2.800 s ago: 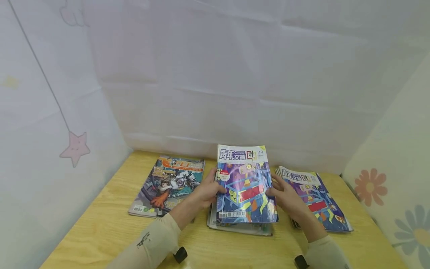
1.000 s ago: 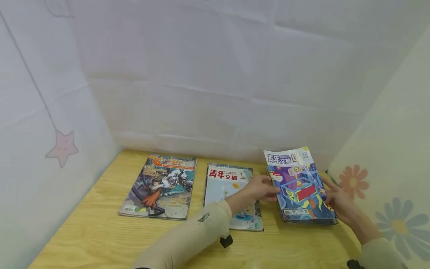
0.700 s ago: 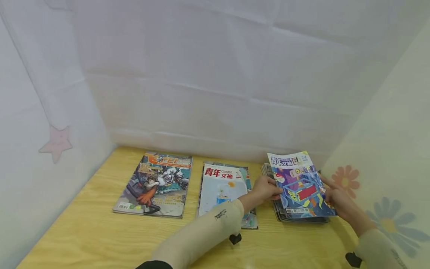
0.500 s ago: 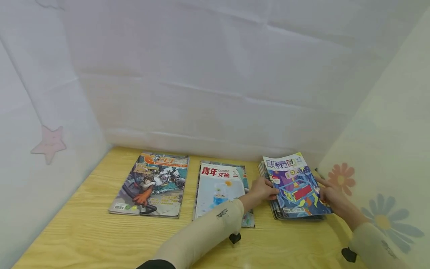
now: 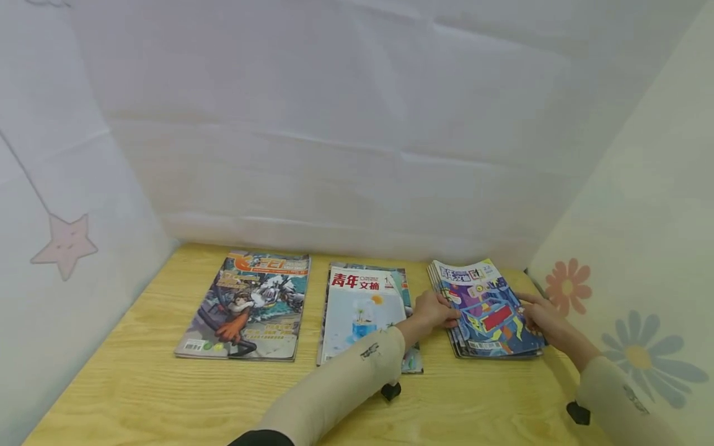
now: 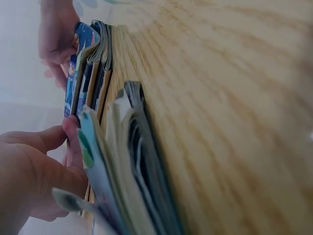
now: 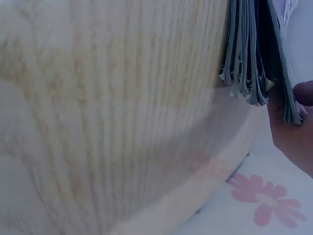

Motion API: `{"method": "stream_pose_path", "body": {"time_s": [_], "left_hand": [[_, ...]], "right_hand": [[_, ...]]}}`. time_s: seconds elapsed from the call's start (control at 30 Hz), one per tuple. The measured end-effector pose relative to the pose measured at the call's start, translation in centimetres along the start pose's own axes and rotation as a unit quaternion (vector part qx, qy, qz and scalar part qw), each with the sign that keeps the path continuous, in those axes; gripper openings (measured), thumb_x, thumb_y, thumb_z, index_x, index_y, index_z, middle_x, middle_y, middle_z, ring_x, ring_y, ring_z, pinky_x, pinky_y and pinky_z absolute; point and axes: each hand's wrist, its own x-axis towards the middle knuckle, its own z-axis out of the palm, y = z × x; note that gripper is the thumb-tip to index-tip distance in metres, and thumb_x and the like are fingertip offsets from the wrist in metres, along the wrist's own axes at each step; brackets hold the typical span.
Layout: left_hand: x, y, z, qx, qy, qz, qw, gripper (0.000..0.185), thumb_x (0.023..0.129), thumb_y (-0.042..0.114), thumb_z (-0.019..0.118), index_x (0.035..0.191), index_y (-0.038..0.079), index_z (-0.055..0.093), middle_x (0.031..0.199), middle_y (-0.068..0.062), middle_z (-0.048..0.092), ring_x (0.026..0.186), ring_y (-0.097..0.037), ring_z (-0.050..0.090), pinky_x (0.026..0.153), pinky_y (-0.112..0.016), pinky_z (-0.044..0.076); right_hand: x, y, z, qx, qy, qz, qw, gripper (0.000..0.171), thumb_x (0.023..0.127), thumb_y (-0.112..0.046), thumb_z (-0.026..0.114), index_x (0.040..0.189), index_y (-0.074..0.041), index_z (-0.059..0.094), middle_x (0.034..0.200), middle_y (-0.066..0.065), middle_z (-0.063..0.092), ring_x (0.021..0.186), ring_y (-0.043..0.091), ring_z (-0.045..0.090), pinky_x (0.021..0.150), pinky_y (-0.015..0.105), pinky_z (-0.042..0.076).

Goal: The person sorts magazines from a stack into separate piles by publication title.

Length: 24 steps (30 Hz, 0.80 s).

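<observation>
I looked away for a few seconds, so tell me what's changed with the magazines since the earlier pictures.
The blue magazine went from the middle pile rightward onto the right stack, uncovering a white cover. It was tilted up a second ago; now it lies flat, with the left hand and right hand at its edges. The comic magazine on the table stayed put.

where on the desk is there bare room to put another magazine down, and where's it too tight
Bare wood runs along the near edge of the table, in front of the comic magazine, and down its left side. It is tight between the middle pile and the right pile, where the left hand sits, and on the right, where the right hand is against the flowered wall.
</observation>
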Motion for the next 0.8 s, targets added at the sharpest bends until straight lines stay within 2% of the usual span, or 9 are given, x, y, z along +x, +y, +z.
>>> {"method": "stream_pose_path", "body": {"time_s": [0.17, 0.23, 0.33, 0.43, 0.53, 0.67, 0.8], "left_hand": [[0.0, 0.0, -0.2, 0.006, -0.003, -0.007, 1.0, 0.017, 0.083, -0.008, 0.08, 0.088, -0.002, 0.066, 0.079, -0.008, 0.065, 0.072, -0.029, 0.074, 0.063, -0.031, 0.06], [0.0, 0.2, -0.4, 0.015, -0.013, -0.002, 0.9998, 0.016, 0.084, -0.007, 0.079, 0.091, -0.003, 0.066, 0.078, -0.008, 0.067, 0.073, -0.03, 0.074, 0.066, -0.034, 0.061], [0.0, 0.7, -1.2, 0.03, -0.037, 0.011, 0.9988, 0.018, 0.087, -0.005, 0.077, 0.101, -0.005, 0.066, 0.078, -0.011, 0.07, 0.078, -0.037, 0.074, 0.072, -0.041, 0.061], [-0.1, 1.4, -2.7, 0.036, -0.056, 0.022, 0.9975, 0.025, 0.091, -0.001, 0.074, 0.113, -0.006, 0.064, 0.083, -0.013, 0.07, 0.085, -0.041, 0.072, 0.079, -0.048, 0.059], [-0.4, 2.1, -4.6, 0.026, -0.063, 0.024, 0.9974, 0.029, 0.095, 0.004, 0.072, 0.122, -0.004, 0.063, 0.092, -0.013, 0.069, 0.085, -0.039, 0.072, 0.083, -0.05, 0.058], [-1.3, 2.8, -7.2, 0.013, -0.067, 0.028, 0.9972, 0.028, 0.098, 0.009, 0.067, 0.124, -0.001, 0.063, 0.102, -0.015, 0.069, 0.082, -0.031, 0.072, 0.084, -0.049, 0.057], [-2.5, 3.2, -9.4, 0.031, -0.072, 0.044, 0.996, 0.022, 0.1, 0.012, 0.064, 0.12, 0.004, 0.064, 0.104, -0.017, 0.07, 0.088, -0.037, 0.072, 0.084, -0.05, 0.057]], "right_hand": [[-0.1, -1.0, -0.1, -0.074, 0.021, -0.007, 0.997, 0.058, 0.091, 0.005, 0.037, 0.148, 0.016, 0.032, 0.111, 0.037, 0.059, 0.072, 0.02, 0.058, 0.061, 0.035, 0.052], [-0.3, -1.5, -0.2, -0.095, 0.046, -0.022, 0.994, 0.051, 0.093, 0.004, 0.039, 0.141, 0.023, 0.035, 0.118, 0.039, 0.06, 0.083, 0.024, 0.066, 0.067, 0.035, 0.056], [-0.9, -2.3, -0.2, -0.115, 0.085, -0.048, 0.989, 0.046, 0.093, 0.005, 0.041, 0.133, 0.027, 0.041, 0.114, 0.04, 0.061, 0.089, 0.035, 0.069, 0.068, 0.036, 0.057], [-1.2, -3.3, 0.3, -0.135, 0.121, -0.061, 0.982, 0.047, 0.088, 0.007, 0.042, 0.132, 0.023, 0.048, 0.114, 0.038, 0.063, 0.096, 0.044, 0.067, 0.068, 0.036, 0.057], [-1.6, -4.3, 1.2, -0.142, 0.122, -0.067, 0.98, 0.049, 0.087, 0.007, 0.042, 0.133, 0.02, 0.05, 0.117, 0.037, 0.062, 0.103, 0.049, 0.065, 0.073, 0.037, 0.057], [-2.7, -5.9, 3.0, -0.141, 0.11, -0.066, 0.982, 0.047, 0.092, 0.002, 0.043, 0.136, 0.016, 0.051, 0.122, 0.034, 0.062, 0.107, 0.047, 0.063, 0.078, 0.037, 0.056], [-4.0, -7.3, 5.1, -0.13, 0.109, -0.079, 0.982, 0.04, 0.1, -0.006, 0.048, 0.135, 0.011, 0.055, 0.123, 0.03, 0.064, 0.107, 0.042, 0.064, 0.08, 0.036, 0.057]]}}
